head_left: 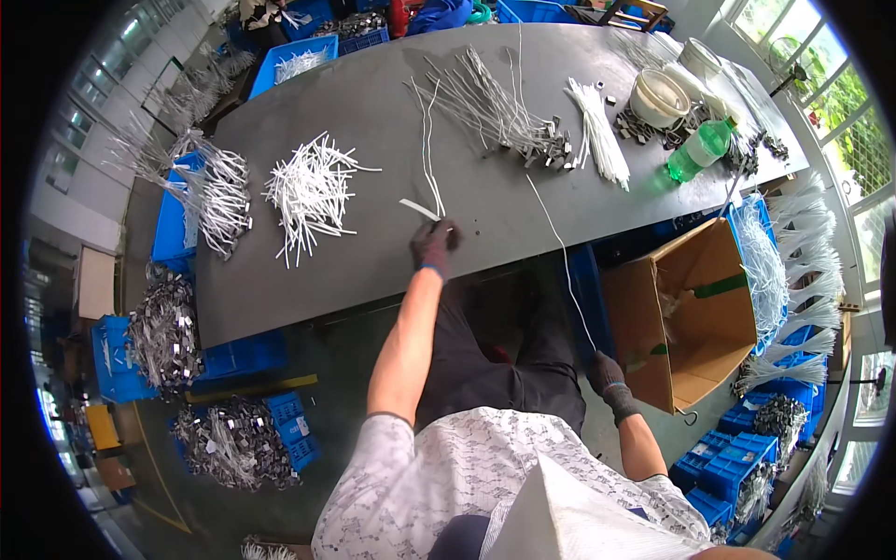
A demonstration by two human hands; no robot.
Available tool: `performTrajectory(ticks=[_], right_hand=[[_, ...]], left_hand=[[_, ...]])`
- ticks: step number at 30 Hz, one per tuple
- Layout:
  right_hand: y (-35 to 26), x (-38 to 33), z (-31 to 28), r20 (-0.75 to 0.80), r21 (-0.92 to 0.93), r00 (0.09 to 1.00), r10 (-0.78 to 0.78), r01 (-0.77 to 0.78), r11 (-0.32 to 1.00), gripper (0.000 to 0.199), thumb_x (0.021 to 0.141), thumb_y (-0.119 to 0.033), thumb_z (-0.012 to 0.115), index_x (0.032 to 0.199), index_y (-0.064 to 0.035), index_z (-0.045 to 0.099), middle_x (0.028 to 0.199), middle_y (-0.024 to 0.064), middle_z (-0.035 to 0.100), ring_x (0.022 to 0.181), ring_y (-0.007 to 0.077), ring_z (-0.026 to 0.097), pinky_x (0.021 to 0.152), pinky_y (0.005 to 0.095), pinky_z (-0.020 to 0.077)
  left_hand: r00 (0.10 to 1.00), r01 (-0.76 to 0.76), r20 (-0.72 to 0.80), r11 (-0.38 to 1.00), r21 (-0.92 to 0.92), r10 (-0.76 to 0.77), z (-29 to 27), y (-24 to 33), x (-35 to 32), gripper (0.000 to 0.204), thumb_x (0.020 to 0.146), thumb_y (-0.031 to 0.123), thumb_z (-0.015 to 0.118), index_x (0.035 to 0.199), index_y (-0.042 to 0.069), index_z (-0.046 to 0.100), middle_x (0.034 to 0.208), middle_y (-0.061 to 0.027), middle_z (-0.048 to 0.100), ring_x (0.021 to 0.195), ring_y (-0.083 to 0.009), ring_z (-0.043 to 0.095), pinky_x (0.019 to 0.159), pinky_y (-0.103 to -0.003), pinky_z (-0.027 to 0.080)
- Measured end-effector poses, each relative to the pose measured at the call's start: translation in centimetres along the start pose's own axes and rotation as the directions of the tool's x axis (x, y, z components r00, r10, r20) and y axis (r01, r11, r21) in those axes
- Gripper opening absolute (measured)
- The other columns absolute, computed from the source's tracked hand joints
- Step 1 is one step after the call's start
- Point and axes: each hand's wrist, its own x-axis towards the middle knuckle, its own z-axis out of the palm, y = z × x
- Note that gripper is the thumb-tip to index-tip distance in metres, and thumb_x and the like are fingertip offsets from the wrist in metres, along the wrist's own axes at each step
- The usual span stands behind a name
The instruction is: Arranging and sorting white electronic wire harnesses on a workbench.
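Note:
My left hand (433,248), in a dark glove, is closed at the near part of the grey table (355,245). From its fingers stick out a short white sleeve (419,208) and a thin white wire (432,154) that loops away across the tabletop. Down by my right thigh, my gloved right hand (609,375) grips the end of another long white wire (562,245), which runs up over the table edge. To the left of my left hand lies a pile of short white sleeves (310,198). Beyond it, wires with dark end pieces (527,135) are heaped.
A bundle of white strips (597,135), a white bucket (659,99) and a green bottle (698,151) stand at the right. An open cardboard box (714,327) is beside my right hand. Blue crates (297,431) with wire bundles line both sides.

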Motion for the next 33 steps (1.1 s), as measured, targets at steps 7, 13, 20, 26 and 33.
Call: performTrajectory(ticks=[7, 13, 20, 26, 33], right_hand=[[-8.1, 1.4, -6.0, -0.089, -0.088, 0.971, -0.221, 0.213, 0.973, 0.014, 0.09, -0.016, 0.058, 0.099, -0.0065, 0.064, 0.097, 0.0224, 0.071, 0.096, 0.0418, 0.069, 0.076, 0.0506, 0.0565], [-4.5, -0.9, -4.5, 0.034, -0.153, 0.995, -0.095, 0.099, 0.983, 0.016, 0.092, -0.017, 0.055, 0.1, -0.0056, 0.064, 0.097, 0.0223, 0.072, 0.096, 0.0418, 0.07, 0.078, 0.0505, 0.0571], [-4.8, -1.0, -2.9, -0.092, -0.055, 0.978, -0.19, 0.185, 0.981, 0.021, 0.095, -0.022, 0.053, 0.097, -0.0058, 0.065, 0.095, 0.0235, 0.071, 0.094, 0.0434, 0.069, 0.076, 0.0521, 0.0558], [-5.0, -0.9, -5.0, 0.034, 0.042, 0.981, -0.189, 0.188, 0.981, 0.024, 0.095, -0.024, 0.055, 0.107, -0.0054, 0.066, 0.1, 0.0244, 0.07, 0.095, 0.0446, 0.067, 0.077, 0.0519, 0.0535], [-19.4, 4.5, -12.2, -0.192, 0.827, 0.951, -0.243, 0.29, 0.482, 0.026, 0.103, -0.026, 0.057, 0.115, -0.0059, 0.068, 0.085, 0.0039, 0.068, 0.077, 0.0253, 0.065, 0.071, 0.0364, 0.0522]], left_hand=[[0.998, 0.011, -0.059, 0.945, -0.326, -0.032, 12.3, 2.3, -3.7, 0.011, 0.099, 0.016, 0.063, 0.1, 0.005, 0.065, 0.079, -0.0088, 0.069, 0.065, -0.0209, 0.069, 0.062, -0.036, 0.061], [0.906, -0.409, -0.259, 0.853, -0.324, 0.336, 12.3, 7.2, -4.4, 0.013, 0.1, 0.015, 0.063, 0.101, 0.003, 0.063, 0.082, -0.0093, 0.071, 0.062, -0.02, 0.067, 0.063, -0.037, 0.062], [0.95, -0.312, -0.002, 0.946, -0.088, 0.313, 9.5, 6.2, -5.3, 0.014, 0.097, 0.016, 0.069, 0.092, 0.003, 0.068, 0.078, -0.0079, 0.071, 0.063, -0.017, 0.068, 0.064, -0.032, 0.061], [0.98, -0.063, 0.198, 0.984, 0.168, 0.028, 7.6, 6.3, -5.0, 0.025, 0.095, 0.027, 0.073, 0.097, 0.002, 0.072, 0.084, -0.0068, 0.074, 0.069, -0.0168, 0.071, 0.067, -0.031, 0.061], [0.877, -0.03, 0.46, 0.941, 0.336, -0.136, 9.3, 3.1, -10.6, 0.029, 0.097, 0.028, 0.071, 0.098, 0.0, 0.074, 0.088, -0.0066, 0.075, 0.079, -0.0149, 0.071, 0.075, -0.03, 0.058]])
